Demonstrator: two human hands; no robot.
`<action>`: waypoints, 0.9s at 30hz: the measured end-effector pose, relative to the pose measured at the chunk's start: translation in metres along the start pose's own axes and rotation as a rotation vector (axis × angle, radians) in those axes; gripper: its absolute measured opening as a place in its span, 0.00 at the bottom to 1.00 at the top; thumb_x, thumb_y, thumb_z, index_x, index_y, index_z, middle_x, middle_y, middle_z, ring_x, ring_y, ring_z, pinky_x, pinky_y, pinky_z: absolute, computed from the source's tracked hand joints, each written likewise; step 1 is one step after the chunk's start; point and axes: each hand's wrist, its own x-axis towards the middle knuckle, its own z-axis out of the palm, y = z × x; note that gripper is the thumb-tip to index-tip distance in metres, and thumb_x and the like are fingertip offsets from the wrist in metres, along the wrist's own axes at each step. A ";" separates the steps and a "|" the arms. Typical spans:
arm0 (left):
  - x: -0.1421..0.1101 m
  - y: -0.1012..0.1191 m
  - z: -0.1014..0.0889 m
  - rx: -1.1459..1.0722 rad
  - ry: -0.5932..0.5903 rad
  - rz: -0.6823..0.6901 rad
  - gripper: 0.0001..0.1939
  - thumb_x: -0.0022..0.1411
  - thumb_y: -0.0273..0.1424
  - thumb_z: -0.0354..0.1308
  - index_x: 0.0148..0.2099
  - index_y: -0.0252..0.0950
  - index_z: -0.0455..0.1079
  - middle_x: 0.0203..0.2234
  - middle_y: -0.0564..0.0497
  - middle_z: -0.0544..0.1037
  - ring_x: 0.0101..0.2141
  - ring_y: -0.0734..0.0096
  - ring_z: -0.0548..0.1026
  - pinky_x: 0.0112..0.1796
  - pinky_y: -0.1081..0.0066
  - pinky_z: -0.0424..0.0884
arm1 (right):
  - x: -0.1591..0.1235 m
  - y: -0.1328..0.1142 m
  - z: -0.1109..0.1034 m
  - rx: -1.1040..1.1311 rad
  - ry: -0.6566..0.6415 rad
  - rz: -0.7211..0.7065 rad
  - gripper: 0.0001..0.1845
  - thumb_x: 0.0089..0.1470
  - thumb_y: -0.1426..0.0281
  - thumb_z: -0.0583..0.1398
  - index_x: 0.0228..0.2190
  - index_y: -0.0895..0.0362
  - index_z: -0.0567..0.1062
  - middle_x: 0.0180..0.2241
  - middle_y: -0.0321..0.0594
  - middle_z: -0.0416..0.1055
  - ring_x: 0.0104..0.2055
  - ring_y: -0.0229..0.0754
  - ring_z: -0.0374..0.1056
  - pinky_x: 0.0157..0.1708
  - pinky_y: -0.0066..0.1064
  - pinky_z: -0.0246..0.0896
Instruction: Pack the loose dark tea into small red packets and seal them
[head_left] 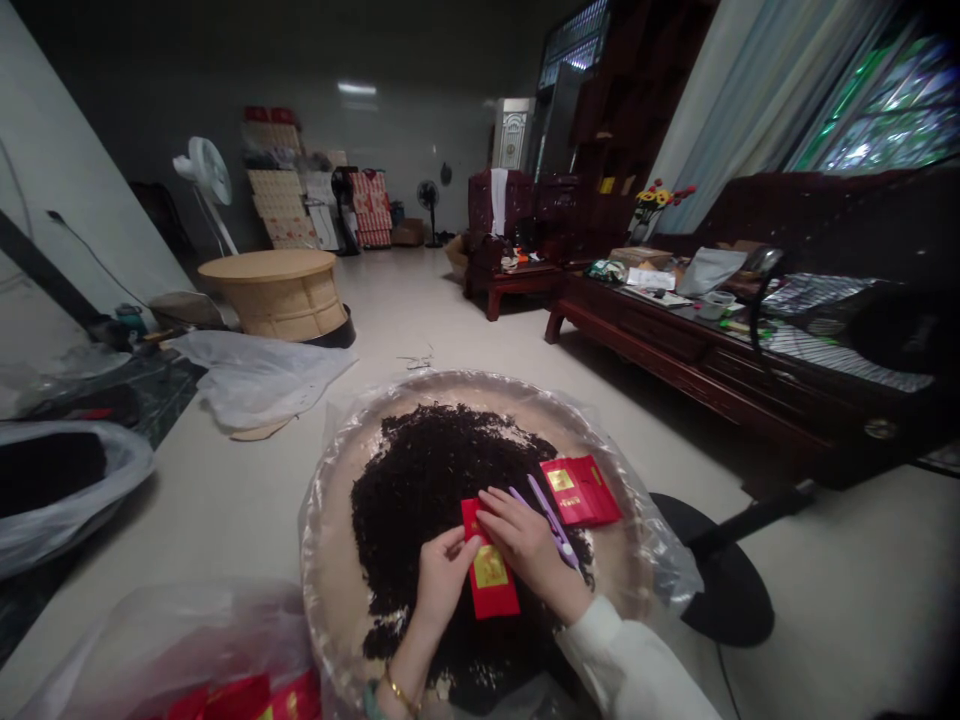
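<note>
A red packet with a gold panel is held over a heap of dark, dried tea-like leaves. My left hand pinches the packet's left edge between thumb and fingers. On its upper right side my right hand grips it, the fingers laid across the top. Right behind that hand, a purple tool with two long arms rests on the leaves, partly covered. Just beyond it lies a stack of similar red packets. All this is in a wide round tray lined with clear plastic.
More red packets lie in a plastic bag at lower left. Another bag holds dark contents at far left. A black stand base is close on the right. A cluttered dark wooden table stands behind it.
</note>
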 end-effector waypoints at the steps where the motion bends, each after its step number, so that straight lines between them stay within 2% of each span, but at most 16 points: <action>1: 0.000 0.001 0.000 0.012 0.003 0.005 0.17 0.44 0.38 0.69 0.36 0.32 0.79 0.30 0.45 0.83 0.30 0.59 0.78 0.34 0.66 0.74 | 0.001 -0.001 0.000 0.011 0.012 0.008 0.17 0.59 0.75 0.55 0.49 0.53 0.72 0.45 0.47 0.75 0.50 0.46 0.70 0.46 0.42 0.71; 5: 0.000 0.004 -0.004 0.055 0.046 0.046 0.14 0.45 0.35 0.69 0.35 0.34 0.80 0.30 0.45 0.82 0.31 0.59 0.78 0.34 0.66 0.74 | 0.006 -0.007 -0.004 0.034 0.011 0.181 0.22 0.59 0.72 0.56 0.55 0.55 0.66 0.44 0.50 0.72 0.46 0.47 0.71 0.42 0.40 0.72; 7: 0.001 0.004 -0.005 0.051 0.064 0.054 0.13 0.44 0.34 0.69 0.34 0.34 0.80 0.29 0.45 0.82 0.31 0.59 0.77 0.34 0.67 0.74 | 0.009 -0.009 -0.007 0.031 -0.023 0.210 0.22 0.58 0.71 0.57 0.55 0.54 0.66 0.42 0.49 0.71 0.43 0.47 0.71 0.40 0.40 0.72; 10: 0.001 0.004 -0.005 0.034 0.081 0.035 0.14 0.45 0.36 0.68 0.34 0.33 0.79 0.28 0.46 0.82 0.29 0.61 0.77 0.32 0.69 0.73 | 0.011 -0.011 -0.008 0.012 -0.013 0.137 0.19 0.59 0.73 0.55 0.53 0.53 0.68 0.38 0.46 0.73 0.39 0.45 0.71 0.37 0.38 0.72; 14: 0.001 0.004 -0.004 0.107 0.106 0.081 0.17 0.50 0.41 0.65 0.34 0.32 0.79 0.25 0.48 0.80 0.26 0.65 0.74 0.29 0.72 0.70 | 0.007 -0.013 -0.003 0.058 0.010 0.029 0.20 0.60 0.75 0.53 0.53 0.52 0.68 0.40 0.46 0.75 0.40 0.43 0.72 0.37 0.34 0.72; 16: 0.001 0.004 -0.005 0.150 0.143 0.110 0.17 0.51 0.42 0.64 0.33 0.32 0.79 0.24 0.49 0.80 0.26 0.66 0.73 0.29 0.72 0.69 | 0.006 -0.014 -0.001 0.099 0.033 0.036 0.17 0.60 0.75 0.53 0.50 0.52 0.70 0.40 0.45 0.75 0.41 0.42 0.72 0.37 0.34 0.71; 19: -0.001 0.004 -0.006 0.175 0.185 0.126 0.17 0.51 0.43 0.63 0.33 0.33 0.79 0.26 0.48 0.81 0.28 0.63 0.74 0.31 0.71 0.70 | 0.007 -0.017 0.000 0.167 0.054 0.149 0.09 0.60 0.72 0.55 0.41 0.53 0.74 0.38 0.44 0.74 0.40 0.41 0.71 0.38 0.34 0.71; 22: -0.002 0.006 -0.006 0.176 0.190 0.146 0.17 0.48 0.44 0.65 0.33 0.35 0.80 0.29 0.47 0.82 0.31 0.60 0.75 0.35 0.69 0.71 | 0.010 -0.021 -0.003 0.097 0.045 0.255 0.05 0.57 0.68 0.59 0.33 0.55 0.75 0.37 0.45 0.70 0.39 0.44 0.68 0.36 0.37 0.69; 24: -0.002 0.007 -0.007 0.156 0.145 0.130 0.19 0.48 0.47 0.64 0.28 0.35 0.78 0.24 0.48 0.80 0.27 0.62 0.74 0.31 0.70 0.70 | 0.012 -0.023 -0.006 -0.014 0.044 0.232 0.07 0.57 0.69 0.58 0.30 0.56 0.75 0.34 0.45 0.67 0.36 0.45 0.65 0.32 0.36 0.66; 27: -0.001 0.008 -0.008 0.088 0.058 0.040 0.28 0.49 0.56 0.58 0.21 0.33 0.72 0.15 0.51 0.73 0.20 0.71 0.67 0.23 0.73 0.64 | 0.015 -0.023 -0.010 -0.097 0.021 0.125 0.11 0.60 0.73 0.54 0.29 0.57 0.74 0.28 0.43 0.65 0.31 0.42 0.60 0.26 0.32 0.61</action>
